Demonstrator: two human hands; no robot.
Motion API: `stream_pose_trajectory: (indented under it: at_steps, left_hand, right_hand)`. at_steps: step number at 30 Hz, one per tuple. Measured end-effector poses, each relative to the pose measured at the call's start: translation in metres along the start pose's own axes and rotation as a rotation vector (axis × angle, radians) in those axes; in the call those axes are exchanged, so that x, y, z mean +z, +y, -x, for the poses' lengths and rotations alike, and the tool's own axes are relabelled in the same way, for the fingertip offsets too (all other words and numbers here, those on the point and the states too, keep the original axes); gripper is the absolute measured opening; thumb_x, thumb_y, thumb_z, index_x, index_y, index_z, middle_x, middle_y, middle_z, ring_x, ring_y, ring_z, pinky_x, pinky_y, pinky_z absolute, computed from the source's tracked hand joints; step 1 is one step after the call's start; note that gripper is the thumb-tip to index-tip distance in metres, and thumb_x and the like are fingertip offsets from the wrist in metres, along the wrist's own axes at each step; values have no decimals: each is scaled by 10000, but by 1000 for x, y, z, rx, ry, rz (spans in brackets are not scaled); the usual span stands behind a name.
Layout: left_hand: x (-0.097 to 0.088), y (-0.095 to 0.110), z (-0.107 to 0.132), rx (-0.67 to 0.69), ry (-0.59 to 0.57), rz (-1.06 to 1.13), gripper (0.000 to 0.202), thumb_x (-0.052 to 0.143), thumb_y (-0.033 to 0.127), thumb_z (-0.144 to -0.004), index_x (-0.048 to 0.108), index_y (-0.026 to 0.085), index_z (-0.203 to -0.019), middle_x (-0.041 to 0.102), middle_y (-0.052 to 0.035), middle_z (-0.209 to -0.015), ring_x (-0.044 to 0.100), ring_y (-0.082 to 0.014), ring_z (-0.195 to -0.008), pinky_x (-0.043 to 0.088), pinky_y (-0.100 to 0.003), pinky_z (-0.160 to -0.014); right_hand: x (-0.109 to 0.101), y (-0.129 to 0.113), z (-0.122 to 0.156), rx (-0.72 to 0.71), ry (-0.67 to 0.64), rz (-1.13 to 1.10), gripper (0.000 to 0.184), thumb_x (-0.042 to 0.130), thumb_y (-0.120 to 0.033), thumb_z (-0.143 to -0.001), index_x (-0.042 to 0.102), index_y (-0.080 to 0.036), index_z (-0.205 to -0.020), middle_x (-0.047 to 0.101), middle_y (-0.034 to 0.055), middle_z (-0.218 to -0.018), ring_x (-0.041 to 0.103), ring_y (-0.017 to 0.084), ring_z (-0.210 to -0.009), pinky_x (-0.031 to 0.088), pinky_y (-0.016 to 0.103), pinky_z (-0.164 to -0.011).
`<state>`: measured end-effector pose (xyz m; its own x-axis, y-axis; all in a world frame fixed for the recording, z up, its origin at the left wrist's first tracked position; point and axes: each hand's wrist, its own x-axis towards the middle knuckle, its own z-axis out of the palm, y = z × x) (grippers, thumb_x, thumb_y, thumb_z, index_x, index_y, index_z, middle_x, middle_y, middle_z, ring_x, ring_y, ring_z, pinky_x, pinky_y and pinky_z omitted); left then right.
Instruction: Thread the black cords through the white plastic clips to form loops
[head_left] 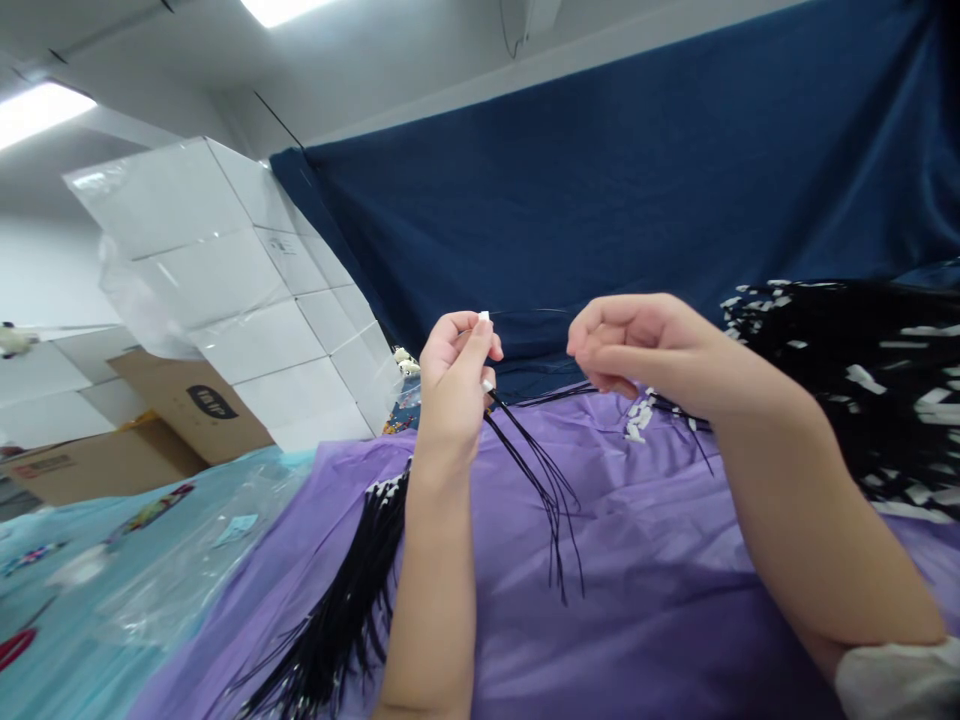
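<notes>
My left hand is raised and closed, pinching a small white tag between thumb and finger. Thin black cords hang down from the same hand, with another white end showing by the palm. My right hand is closed too, its fingertips pressed together at about the same height. A fine thread runs across the gap between the hands and meets the right fingertips. Below the left forearm lies a bundle of black cords with white ends.
Purple cloth covers the table. A large heap of black cords with white tags lies at the right. At the left stand stacked white boxes and an open cardboard box. Plastic bags lie on turquoise cloth. A dark blue curtain hangs behind.
</notes>
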<state>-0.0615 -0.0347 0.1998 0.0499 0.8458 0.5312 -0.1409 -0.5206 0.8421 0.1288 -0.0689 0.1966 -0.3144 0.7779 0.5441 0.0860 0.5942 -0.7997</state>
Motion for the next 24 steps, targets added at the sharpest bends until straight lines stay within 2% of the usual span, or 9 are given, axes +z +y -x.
stream_pose_trajectory:
  at_steps: [4,7,9,12,14,16,19,21,24]
  left_hand:
    - [1,0,0,-2,2,-3,225,647,361,-832,505,187,-823,507,50,-677,313,-1,-378,176,-144,-312]
    - [2,1,0,-12,-5,9,231,650,361,-830,498,188,-813,503,53,-665,297,0,-375,185,-144,-316]
    - [3,2,1,-22,-9,12,236,651,367,-828,497,190,-814,502,54,-663,291,0,-375,179,-143,-318]
    - [3,2,1,-32,-7,7,239,649,377,-828,497,193,-818,505,53,-663,289,-2,-375,169,-141,-316]
    - [2,2,1,-27,-4,0,238,647,380,-830,499,193,-820,508,50,-669,299,-4,-379,171,-140,-313]
    - [2,2,2,-21,-5,-6,235,646,379,-832,504,192,-822,510,46,-678,317,-5,-384,174,-140,-313]
    - [2,1,2,-22,-6,-3,226,643,374,-837,507,193,-820,509,45,-680,319,-4,-382,170,-140,-314]
    - [3,1,2,-27,-11,0,222,639,369,-840,504,194,-817,510,47,-678,304,-2,-377,170,-138,-315]
    - [4,1,3,-28,-22,-2,218,636,361,-843,501,192,-817,511,48,-677,292,1,-376,173,-135,-317]
  right_hand:
    - [-13,4,-1,-9,16,-365,40,676,-208,-789,678,-197,-828,616,-21,-616,504,77,-465,461,233,-496]
    - [-16,4,-3,15,9,-559,88,706,-246,-715,648,-223,-777,599,-54,-598,467,69,-404,446,242,-446]
    - [-17,1,-5,51,45,-575,61,614,-296,-766,630,-238,-773,583,-76,-588,447,59,-391,384,216,-419]
    - [-19,-4,-6,105,224,-527,371,310,-320,-917,634,-225,-762,626,-86,-669,447,28,-428,322,204,-469]
    - [-23,-3,-4,72,341,-522,529,187,-321,-965,649,-203,-736,659,-91,-741,454,7,-462,295,213,-509]
    - [-30,2,-3,-41,358,-604,481,273,-349,-973,679,-215,-754,688,-89,-790,489,11,-506,281,217,-519]
    - [-48,17,-6,-295,196,-955,125,591,-279,-864,715,-276,-879,735,-49,-835,564,70,-578,306,226,-482]
    - [-58,26,-11,-371,102,-1271,167,671,-225,-820,715,-296,-964,748,-18,-827,609,116,-605,335,251,-469]
    - [-63,31,-17,-406,134,-1517,264,681,-261,-833,699,-372,-1071,742,-25,-759,619,156,-574,341,290,-454]
